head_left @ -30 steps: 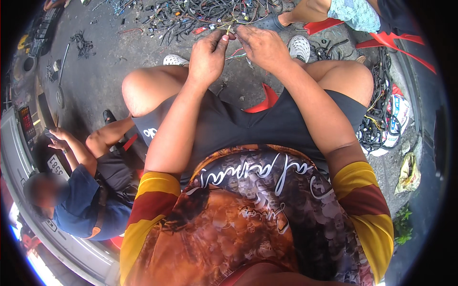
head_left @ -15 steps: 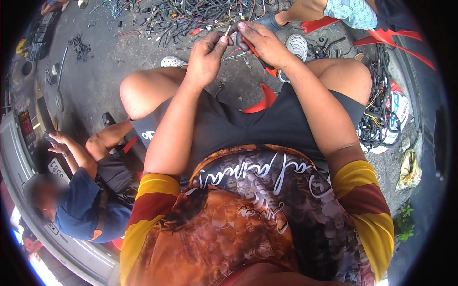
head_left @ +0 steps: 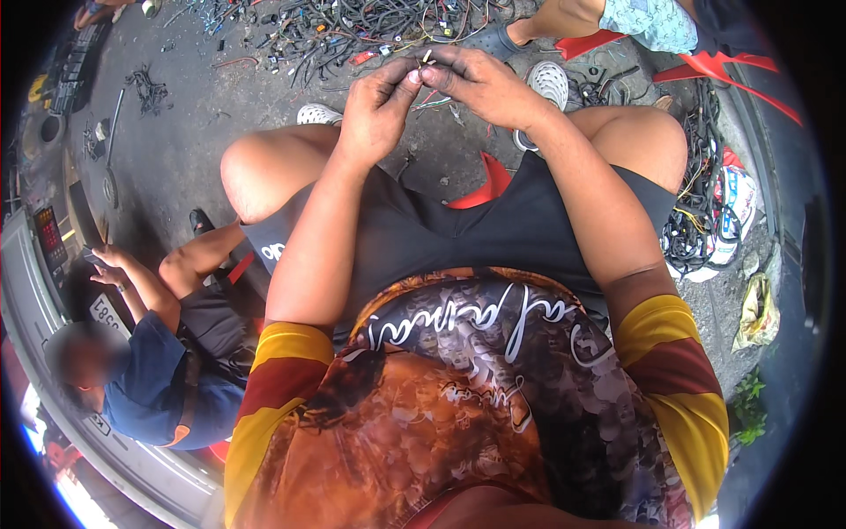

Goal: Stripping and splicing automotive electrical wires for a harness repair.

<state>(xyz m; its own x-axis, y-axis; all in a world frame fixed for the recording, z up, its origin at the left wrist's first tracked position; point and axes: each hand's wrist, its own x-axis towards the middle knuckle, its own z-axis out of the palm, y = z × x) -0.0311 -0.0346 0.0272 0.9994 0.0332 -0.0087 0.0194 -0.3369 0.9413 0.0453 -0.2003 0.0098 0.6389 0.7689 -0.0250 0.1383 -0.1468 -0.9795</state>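
While a wire pile (head_left: 352, 26) lies far off, left hand (head_left: 377, 106) and right hand (head_left: 480, 84) pinch one small wire piece (head_left: 426, 58) together.

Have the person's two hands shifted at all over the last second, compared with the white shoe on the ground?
Cannot tell. The left hand and right hand stay pinched together on a small wire piece, just left of the white shoe; slight shifts match camera motion.

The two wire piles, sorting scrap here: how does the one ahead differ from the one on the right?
The pile ahead is spread loose and flat across the ground, with mixed colours; the pile on the right is a bunched, mostly black bundle, heaped by the kerb. Both are tangled cables on concrete.
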